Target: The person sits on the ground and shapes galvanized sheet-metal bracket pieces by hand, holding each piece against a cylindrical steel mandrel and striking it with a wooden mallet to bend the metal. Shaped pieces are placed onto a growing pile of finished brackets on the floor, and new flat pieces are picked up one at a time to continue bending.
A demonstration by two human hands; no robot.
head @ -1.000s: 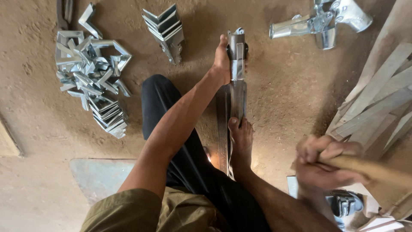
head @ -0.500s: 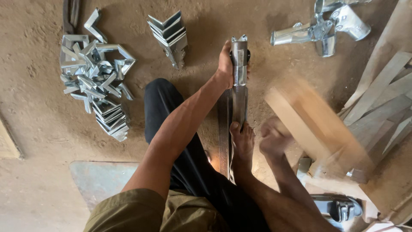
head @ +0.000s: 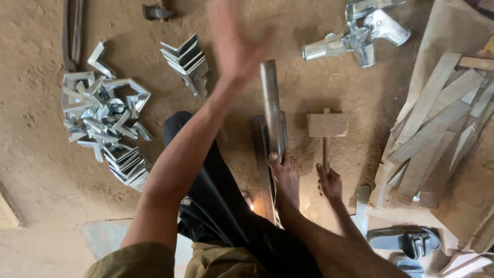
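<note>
**Visitor:** Why is your foot on the work?

**Me:** My bare foot (head: 284, 177) presses down on the near end of the metal tube (head: 271, 105), which lies along a flat steel bar (head: 261, 164) on the dirt floor (head: 41, 185). I judge the foot acts as the clamp, so neither hand is needed there.

**Visitor:** And your right hand?

**Me:** My right hand (head: 329, 183) is closed round the handle of the wooden mallet (head: 326, 128), just beside the foot. The head rests flat on the floor, right of the tube and apart from it.

**Visitor:** The left one is a blur.

**Me:** My left hand (head: 234, 38) is raised over the tube's far end, fingers spread, gripping nothing. Whether it touches the tube I cannot tell.

**Visitor:** What is piled up around you?

**Me:** To my left, a loose heap of bent metal angle brackets (head: 103, 123); further out, a neat nested stack of them (head: 188, 64), probably kept separate from the heap. On my right, wooden slats (head: 437, 128) lean together within arm's reach, and a sandal (head: 409, 239) sits near. Farthest off lies a shiny metal fitting (head: 363, 31).
</note>
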